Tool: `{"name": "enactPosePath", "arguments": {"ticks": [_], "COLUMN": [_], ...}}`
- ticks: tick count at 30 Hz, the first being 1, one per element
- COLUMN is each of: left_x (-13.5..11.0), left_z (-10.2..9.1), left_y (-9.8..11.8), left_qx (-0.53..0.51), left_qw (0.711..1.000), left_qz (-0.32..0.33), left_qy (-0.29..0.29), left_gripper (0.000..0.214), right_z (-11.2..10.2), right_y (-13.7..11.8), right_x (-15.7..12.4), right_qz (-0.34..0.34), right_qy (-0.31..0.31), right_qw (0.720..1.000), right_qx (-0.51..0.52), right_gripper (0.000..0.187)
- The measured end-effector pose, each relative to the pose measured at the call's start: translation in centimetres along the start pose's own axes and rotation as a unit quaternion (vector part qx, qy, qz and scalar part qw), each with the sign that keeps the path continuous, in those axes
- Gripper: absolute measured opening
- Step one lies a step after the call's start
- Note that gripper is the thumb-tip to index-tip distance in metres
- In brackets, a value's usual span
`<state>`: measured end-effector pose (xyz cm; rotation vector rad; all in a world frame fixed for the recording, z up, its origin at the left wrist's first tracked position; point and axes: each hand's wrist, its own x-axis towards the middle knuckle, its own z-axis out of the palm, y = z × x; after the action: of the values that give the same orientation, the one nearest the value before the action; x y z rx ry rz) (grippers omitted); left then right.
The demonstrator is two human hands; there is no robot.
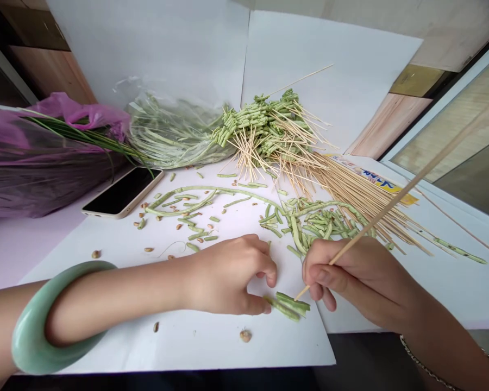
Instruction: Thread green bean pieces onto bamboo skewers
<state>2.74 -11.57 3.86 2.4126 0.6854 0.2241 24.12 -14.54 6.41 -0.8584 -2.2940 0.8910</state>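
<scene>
From nine o'clock we see a purple bag (8, 184), cut off by the edge, its contents murky apart from green stalks (93, 133) reaching toward a dark-screened phone (122, 193). A green bangle (28, 336) rings the left forearm at eight. At ten, folds in a clear bag (167, 136) blur the long beans inside. At six, our left hand (228, 279) rests with thumb and fingers parted, holding nothing; its thumb tip meets the cut bean pieces (287, 311) at five o'clock, though we cannot tell whether it presses them. White boards (212, 345) cover the counter, with pale panels (158, 43) standing behind. Skewered bean bundles (248, 125) crowd past twelve. At four, our right hand (362, 279) pinches a stick (415, 178) closed between its fingers, the point at the pieces, and partly hides loose beans (326, 222). At three, bare sticks (362, 193) cover part of a yellow packet (391, 187); we cannot read its blue lettering.
</scene>
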Motion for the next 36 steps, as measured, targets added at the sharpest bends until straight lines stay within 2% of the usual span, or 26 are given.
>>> {"name": "enactPosePath", "arguments": {"ticks": [4,9,13,23,30,36], "left_x": [0.3,0.3,0.3,0.0,-0.1,0.0], "left_z": [0.9,0.8,0.9,1.3,1.3,1.2], "left_y": [0.2,0.3,0.3,0.0,-0.2,-0.4], "left_qx": [-0.014,-0.031,-0.039,-0.015,-0.020,-0.030], "left_qw": [1.000,0.999,0.999,0.998,0.998,0.998], "left_qz": [0.016,0.007,0.018,0.049,0.048,0.044], "left_qy": [0.012,0.001,0.003,0.037,0.034,0.029], "left_gripper": [0.017,0.020,0.025,0.013,0.012,0.015], "right_z": [0.7,1.0,1.2,1.3,1.5,1.4], "right_y": [0.4,0.4,0.1,-0.4,0.0,0.4], "right_x": [0.3,0.5,0.5,0.4,0.5,0.7], "right_qz": [-0.003,0.006,-0.012,-0.022,-0.017,0.001], "right_qy": [-0.022,-0.052,-0.050,-0.055,-0.084,-0.108], "right_qw": [1.000,0.999,0.998,0.994,0.993,0.993], "right_qx": [-0.012,-0.014,-0.044,-0.089,-0.083,-0.036], "right_gripper": [0.037,0.032,0.036,0.031,0.036,0.041]}}
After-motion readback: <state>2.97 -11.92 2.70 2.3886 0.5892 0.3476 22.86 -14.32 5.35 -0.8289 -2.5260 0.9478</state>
